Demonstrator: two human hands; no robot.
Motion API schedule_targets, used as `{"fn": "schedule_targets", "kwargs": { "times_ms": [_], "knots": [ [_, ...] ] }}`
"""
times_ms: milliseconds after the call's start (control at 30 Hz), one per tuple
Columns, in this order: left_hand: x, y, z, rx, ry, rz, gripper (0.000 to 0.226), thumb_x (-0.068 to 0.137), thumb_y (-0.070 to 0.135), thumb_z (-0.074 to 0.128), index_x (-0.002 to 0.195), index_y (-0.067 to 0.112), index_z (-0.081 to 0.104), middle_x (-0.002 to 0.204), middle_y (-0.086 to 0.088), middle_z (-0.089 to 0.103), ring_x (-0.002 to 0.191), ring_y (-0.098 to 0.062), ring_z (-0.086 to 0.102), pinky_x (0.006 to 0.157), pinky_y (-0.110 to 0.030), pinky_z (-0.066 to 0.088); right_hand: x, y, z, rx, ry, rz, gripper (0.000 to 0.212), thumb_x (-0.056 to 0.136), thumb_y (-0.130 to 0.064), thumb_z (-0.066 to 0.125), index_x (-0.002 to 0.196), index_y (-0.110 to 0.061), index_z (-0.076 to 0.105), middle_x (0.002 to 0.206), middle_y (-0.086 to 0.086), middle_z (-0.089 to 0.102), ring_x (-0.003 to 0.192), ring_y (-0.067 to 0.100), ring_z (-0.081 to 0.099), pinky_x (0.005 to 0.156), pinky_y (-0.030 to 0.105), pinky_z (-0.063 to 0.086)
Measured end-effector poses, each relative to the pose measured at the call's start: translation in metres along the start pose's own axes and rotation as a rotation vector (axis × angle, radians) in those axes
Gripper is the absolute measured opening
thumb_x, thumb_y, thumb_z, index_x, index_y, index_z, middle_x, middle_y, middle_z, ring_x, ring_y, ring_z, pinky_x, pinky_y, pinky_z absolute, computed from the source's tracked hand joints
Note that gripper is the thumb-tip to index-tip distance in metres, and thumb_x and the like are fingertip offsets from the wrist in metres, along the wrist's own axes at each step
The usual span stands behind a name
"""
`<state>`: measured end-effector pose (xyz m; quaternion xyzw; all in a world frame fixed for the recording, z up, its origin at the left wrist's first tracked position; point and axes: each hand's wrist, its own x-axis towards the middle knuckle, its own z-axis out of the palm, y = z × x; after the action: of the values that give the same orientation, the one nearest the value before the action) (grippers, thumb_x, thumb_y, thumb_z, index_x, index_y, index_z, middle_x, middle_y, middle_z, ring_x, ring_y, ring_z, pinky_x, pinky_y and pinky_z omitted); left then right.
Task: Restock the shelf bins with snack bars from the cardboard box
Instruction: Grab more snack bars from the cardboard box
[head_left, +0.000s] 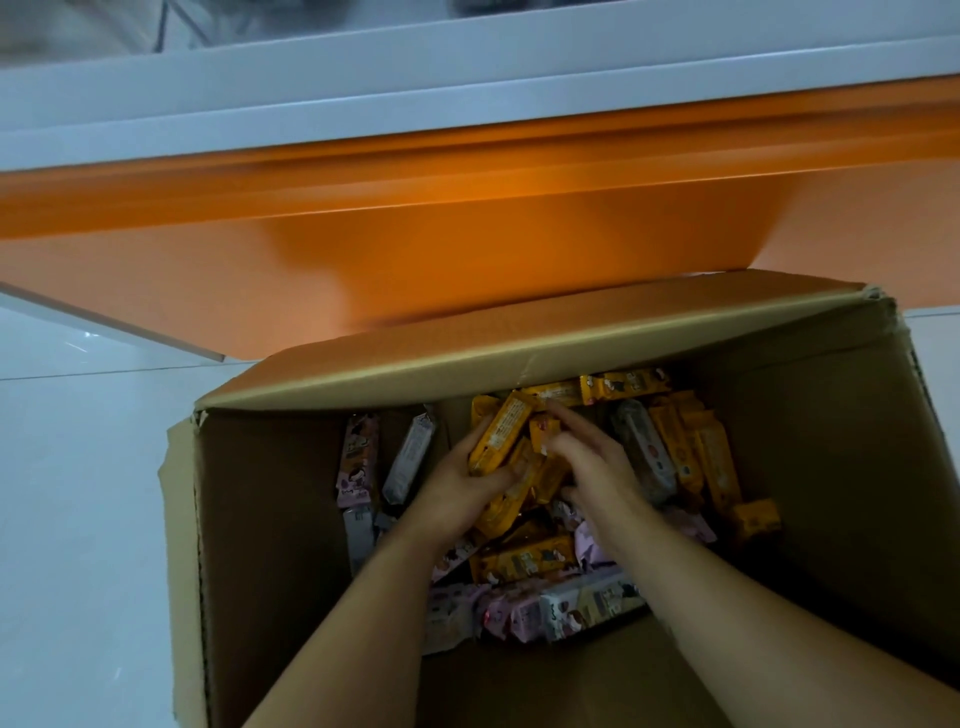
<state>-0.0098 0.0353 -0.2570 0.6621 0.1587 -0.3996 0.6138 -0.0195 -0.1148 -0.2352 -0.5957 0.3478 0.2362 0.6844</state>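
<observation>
box (519, 358) near us, before orange panel (467, 234) | left hand (457, 483) clasps stacked yellow bars (501, 436) mid-box, likely collecting one flavour | right hand (592, 467) reaches onto them to add more; its grip we cannot tell

The left hand (460, 486) and right hand (592, 465) are bare, and both forearms (363, 597) are uncovered as far as seen.

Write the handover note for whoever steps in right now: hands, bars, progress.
Left hand: grips a bundle of yellow bars inside the cardboard box.
Right hand: fingers on the same bundle; grip unclear.
Pink bars and more yellow ones lie loose on the box floor.
Done: unknown; shelf bins out of view.
Left: lift the bundle out, bin it, repeat.
</observation>
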Motion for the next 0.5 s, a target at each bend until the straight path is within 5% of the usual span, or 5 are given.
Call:
{"fn": "schedule_targets", "kwargs": {
  "times_ms": [100, 233, 367, 500],
  "knots": [
    [0.000, 0.001, 0.000, -0.059, -0.008, -0.081, 0.043, 0.095, 0.026, 0.054, 0.130, 0.050, 0.044, 0.120, 0.009, 0.063, 0.110, -0.014, 0.060, 0.101, -0.041, 0.046, -0.002, 0.002, 0.001, 0.267, 0.124, 0.119, 0.021, 0.095, -0.025, 0.051, 0.104, -0.027, 0.069, 0.112, 0.002, 0.066, 0.102, 0.018, 0.061, 0.093, 0.042, 0.048],
    [-0.001, 0.005, 0.001, -0.091, -0.058, -0.132, 0.048, 0.094, 0.052, 0.037, 0.142, 0.049, 0.031, 0.144, 0.005, 0.044, 0.132, -0.021, 0.042, 0.112, -0.051, 0.030, -0.001, 0.009, 0.009, 0.102, 0.218, 0.066, 0.016, 0.088, -0.017, 0.066, 0.103, -0.024, 0.066, 0.118, 0.006, 0.065, 0.105, 0.021, 0.062, 0.096, 0.043, 0.049],
    [-0.001, 0.008, 0.002, -0.124, -0.051, -0.130, 0.044, 0.103, 0.029, 0.034, 0.145, 0.037, 0.031, 0.151, 0.003, 0.035, 0.136, -0.019, 0.036, 0.113, -0.043, 0.030, 0.005, 0.017, 0.012, 0.028, 0.317, 0.110, 0.077, 0.072, -0.025, 0.082, 0.137, -0.021, 0.042, 0.136, 0.008, 0.048, 0.120, 0.027, 0.051, 0.101, 0.046, 0.045],
    [-0.005, 0.002, -0.002, -0.213, -0.027, -0.119, 0.052, 0.097, 0.026, 0.051, 0.144, 0.042, 0.033, 0.151, 0.006, 0.034, 0.136, -0.018, 0.036, 0.113, -0.042, 0.030, 0.009, 0.022, 0.010, -0.028, 0.312, 0.163, 0.099, 0.062, -0.034, 0.087, 0.144, -0.017, 0.033, 0.142, 0.009, 0.042, 0.124, 0.031, 0.047, 0.102, 0.045, 0.042]
  ]
}}
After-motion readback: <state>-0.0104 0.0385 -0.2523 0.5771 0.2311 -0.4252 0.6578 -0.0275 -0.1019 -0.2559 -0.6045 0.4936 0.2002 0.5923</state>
